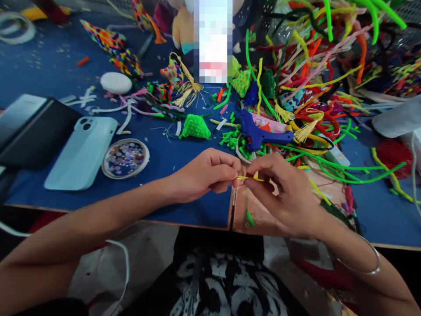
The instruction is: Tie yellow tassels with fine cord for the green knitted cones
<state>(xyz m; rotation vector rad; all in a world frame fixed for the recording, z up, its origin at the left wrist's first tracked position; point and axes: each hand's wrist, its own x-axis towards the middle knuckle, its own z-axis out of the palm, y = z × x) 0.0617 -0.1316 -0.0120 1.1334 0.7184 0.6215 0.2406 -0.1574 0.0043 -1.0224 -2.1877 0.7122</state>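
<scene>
A: What are your hands doing?

B: Your left hand (205, 174) and right hand (283, 193) meet just in front of the glue gun (259, 131). The fingers (230, 169) of both pinch a thin yellow strand (250, 178), one hand at each end.

A: And around the glue gun?

B: A green knit cone (195, 127) lies left of it. Farther left sit a dish of sequins (125, 158) and a phone (82, 153). Pipe cleaners (329, 52) pile behind and right of it on the blue worktop (184, 210).
</scene>
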